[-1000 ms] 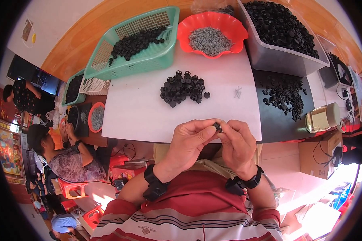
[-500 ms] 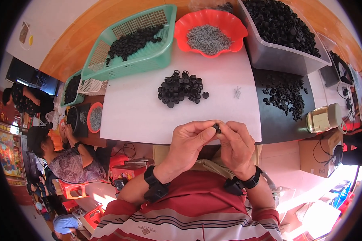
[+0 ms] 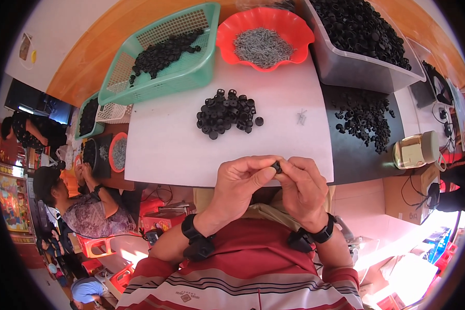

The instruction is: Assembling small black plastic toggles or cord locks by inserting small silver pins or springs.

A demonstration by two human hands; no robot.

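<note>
Hands meet at the near edge of a white table, seen from above w/ strong fisheye bend. Left hand and right hand are pressed together, fingertips of both pinched on one small black part, round and dull like moulded plastic; only its top shows between thumb and fingers. It sits just above the table's front edge, close to the person's chest. Both wrists carry black bands; sleeves are red w/ pale stripes.

Mid-table, well apart from the hands, lies a loose pile of black parts, short ring-like shapes. A few thin metal pins lie to its right. Behind: green mesh basket w/ more black pieces, red bowl w/ wavy rim full of grey metal pins, and a grey bin heaped w/ black parts. Right of the white sheet, a dark surface holds scattered black pieces. Clear jar of pale yellowish stuff stands at far right.

At left, another person sits at a second table w/ similar baskets.
</note>
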